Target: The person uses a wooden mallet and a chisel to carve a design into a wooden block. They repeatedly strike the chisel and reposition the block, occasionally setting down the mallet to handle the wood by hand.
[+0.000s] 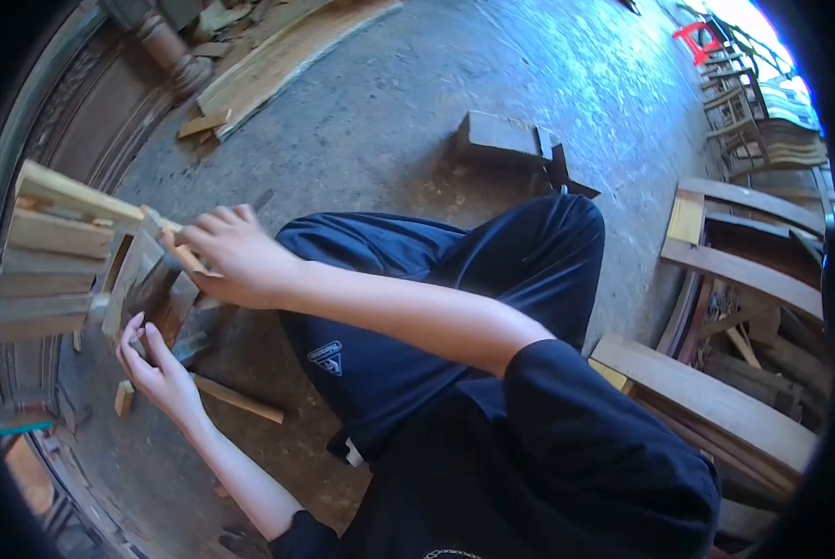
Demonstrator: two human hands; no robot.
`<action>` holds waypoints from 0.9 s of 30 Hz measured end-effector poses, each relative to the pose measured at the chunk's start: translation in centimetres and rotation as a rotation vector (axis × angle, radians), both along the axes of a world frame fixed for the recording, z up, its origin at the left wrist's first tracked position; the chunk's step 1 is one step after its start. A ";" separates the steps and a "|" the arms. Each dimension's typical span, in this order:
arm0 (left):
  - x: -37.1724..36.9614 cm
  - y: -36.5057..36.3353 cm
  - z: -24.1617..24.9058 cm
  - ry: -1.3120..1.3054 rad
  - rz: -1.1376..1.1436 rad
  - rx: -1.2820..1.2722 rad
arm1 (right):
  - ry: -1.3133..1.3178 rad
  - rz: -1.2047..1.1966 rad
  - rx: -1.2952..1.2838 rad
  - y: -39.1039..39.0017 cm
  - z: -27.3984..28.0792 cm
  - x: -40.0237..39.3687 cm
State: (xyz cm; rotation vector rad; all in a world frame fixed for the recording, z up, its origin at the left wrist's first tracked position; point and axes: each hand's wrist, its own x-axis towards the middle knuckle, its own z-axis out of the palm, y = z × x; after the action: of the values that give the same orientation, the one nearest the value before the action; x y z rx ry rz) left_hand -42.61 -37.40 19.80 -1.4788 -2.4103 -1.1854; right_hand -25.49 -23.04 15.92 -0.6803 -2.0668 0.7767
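Note:
My right hand (240,259) reaches across to the left, its fingers wrapped round a narrow light wooden piece (186,253) at the end of a slatted wooden assembly (54,233). Below it, my left hand (157,373) is beside the lower edge of a grey-brown wooden block (130,279), palm up. Its fingers are curved, with a gap between thumb and fingers, and I make out nothing held. Dark wooden parts between the hands are partly hidden and blurred.
A grey block (501,138) lies on the floor beyond my knees. Long planks (287,65) lie at the upper left. Wooden frames (716,401) stand close on my right, with chair parts and a red stool (699,43) farther back. A wood strip (240,399) lies near my left forearm.

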 end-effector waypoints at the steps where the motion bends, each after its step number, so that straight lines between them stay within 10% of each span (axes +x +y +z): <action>1: 0.9 0.6 -0.2 0.012 -0.041 0.016 | -0.021 -0.021 -0.036 0.3 -0.5 3.1; 5: 6.9 4.9 -0.4 -0.205 -0.263 0.055 | 0.023 -0.189 -0.193 2.3 -3.0 15.2; 15: 27.3 22.0 -9.0 -1.670 -0.578 -0.232 | -0.157 -0.219 -0.657 4.5 -3.3 30.5; 19: 30.1 23.3 -11.4 -1.760 -0.491 -0.310 | -0.325 -0.070 -0.537 7.1 -3.9 36.2; 27: 27.9 23.8 -15.0 -1.644 -0.508 -0.388 | -0.903 -0.980 -0.482 11.6 -11.1 56.3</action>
State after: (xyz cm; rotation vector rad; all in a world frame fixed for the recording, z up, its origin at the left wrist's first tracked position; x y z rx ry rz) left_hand -14.70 -13.63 4.85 -1.4005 -3.2442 -3.1252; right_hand 30.81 -11.45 4.83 -2.4110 -1.8306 0.3711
